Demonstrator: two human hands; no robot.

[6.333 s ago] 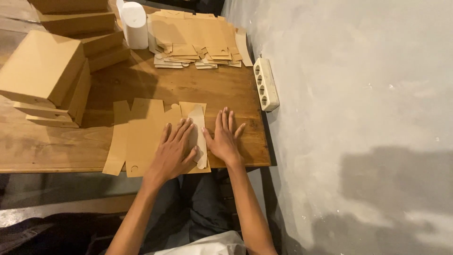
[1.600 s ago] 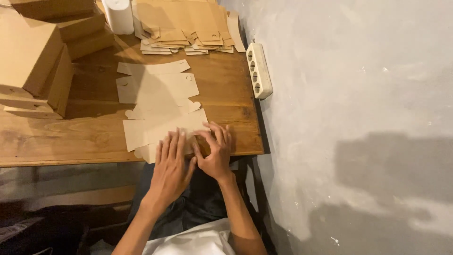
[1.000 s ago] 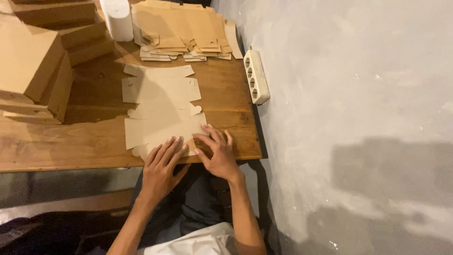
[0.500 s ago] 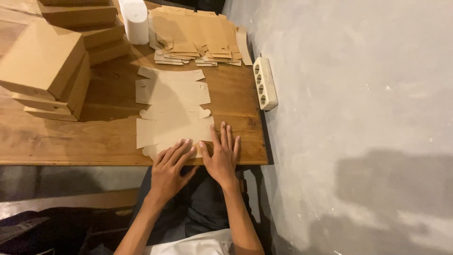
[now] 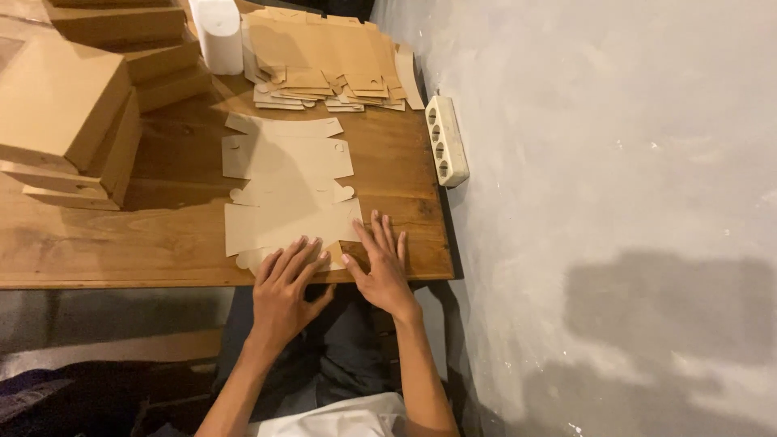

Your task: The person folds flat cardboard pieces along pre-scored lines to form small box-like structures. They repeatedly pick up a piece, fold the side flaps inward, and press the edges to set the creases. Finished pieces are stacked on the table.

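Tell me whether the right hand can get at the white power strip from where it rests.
Probably yes. The right hand lies flat at the table's near edge, and bare wood separates it from the power strip along the table's right edge; nothing stands between.

1. Wooden table (image 5: 121, 243), brown plank top, set against the floor edge.
2. Grey concrete floor (image 5: 615, 202), patchy, darker stains.
3. White power strip (image 5: 446, 150) at table edge.

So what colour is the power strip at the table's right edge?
Off-white; the power strip shows best in the head view.
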